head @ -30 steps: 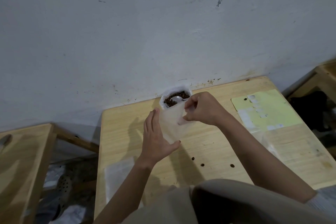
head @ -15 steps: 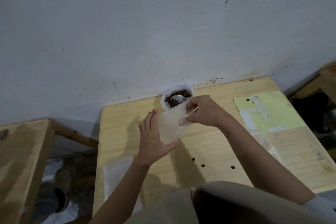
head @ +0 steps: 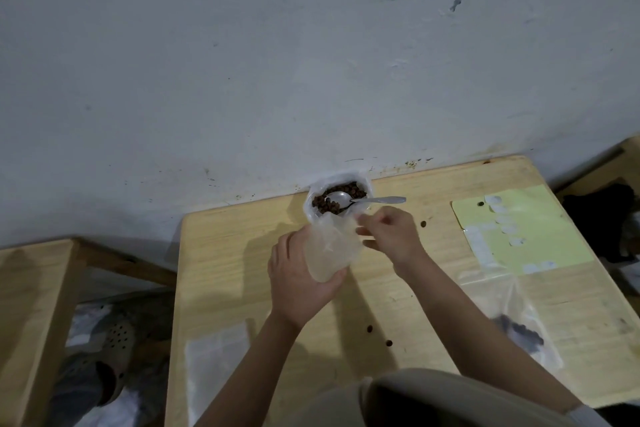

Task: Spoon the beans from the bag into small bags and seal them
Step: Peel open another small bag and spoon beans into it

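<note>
A white bag of dark beans (head: 339, 199) stands open against the wall at the table's back edge. A metal spoon (head: 367, 199) rests in it, bowl on the beans, handle pointing right. Just in front of it I hold a small clear bag (head: 330, 246) upright. My left hand (head: 298, 274) cups it from the left and below. My right hand (head: 391, 236) pinches the bag's top right edge. The small bag looks empty.
The wooden table (head: 242, 253) holds loose beans (head: 379, 336) near the middle, a yellow sheet with white stickers (head: 540, 236) at the right, a clear bag with some beans (head: 519, 329) below it, and flat clear bags (head: 214, 367) at the front left. A wooden bench (head: 31, 305) stands left.
My right hand has shifted slightly right along the small bag's top, so the spoon's handle now shows. The left hand keeps its hold. The view has tilted a little.
</note>
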Demonstrator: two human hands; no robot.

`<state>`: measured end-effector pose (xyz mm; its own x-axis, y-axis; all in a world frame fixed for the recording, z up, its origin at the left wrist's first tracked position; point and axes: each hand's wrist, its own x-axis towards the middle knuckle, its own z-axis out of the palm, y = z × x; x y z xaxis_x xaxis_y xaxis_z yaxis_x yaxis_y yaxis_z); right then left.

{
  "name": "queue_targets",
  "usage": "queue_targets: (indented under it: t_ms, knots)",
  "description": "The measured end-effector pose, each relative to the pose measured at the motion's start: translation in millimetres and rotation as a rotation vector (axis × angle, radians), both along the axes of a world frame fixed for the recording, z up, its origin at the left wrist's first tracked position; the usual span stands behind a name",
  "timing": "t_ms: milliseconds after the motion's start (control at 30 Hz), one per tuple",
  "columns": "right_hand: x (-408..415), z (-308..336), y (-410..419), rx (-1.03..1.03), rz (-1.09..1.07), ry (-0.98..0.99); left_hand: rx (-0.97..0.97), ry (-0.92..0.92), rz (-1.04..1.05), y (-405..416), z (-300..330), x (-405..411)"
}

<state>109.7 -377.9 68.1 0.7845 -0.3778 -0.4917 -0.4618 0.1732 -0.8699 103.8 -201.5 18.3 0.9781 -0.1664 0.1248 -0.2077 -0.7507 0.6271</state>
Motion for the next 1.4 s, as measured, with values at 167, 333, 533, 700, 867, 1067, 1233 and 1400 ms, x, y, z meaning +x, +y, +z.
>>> queue_targets:
  t_ms: [167,333,533,700,867,1067,1233,1400]
  knots:
    - [18,-43,-25,0.297,-0.491,0.148,0.112,0.183,0.065,11,-5,13]
    - [37,-54,-23,0.213,-0.353,0.006,0.166,0.251,0.058,16,-12,17]
    - [32,-52,-23,-0.688,-0.013,-0.447,0.149,0.291,0.034,16,-16,20]
    - [19,-61,-33,-1.063,0.108,-0.678,0.124,0.314,0.002,13,-16,23]
    - [19,-70,-20,-0.742,-0.183,-0.321,0.093,0.360,-0.069,8,-14,25]
    - [44,-74,-24,-0.061,-0.474,0.102,0.053,0.412,-0.132,5,-16,29]
    - [43,-66,-24,0.115,-0.552,0.098,0.042,0.399,-0.128,8,-14,29]
    - [33,-50,-29,0.146,-0.537,0.034,0.070,0.370,-0.038,13,-11,28]
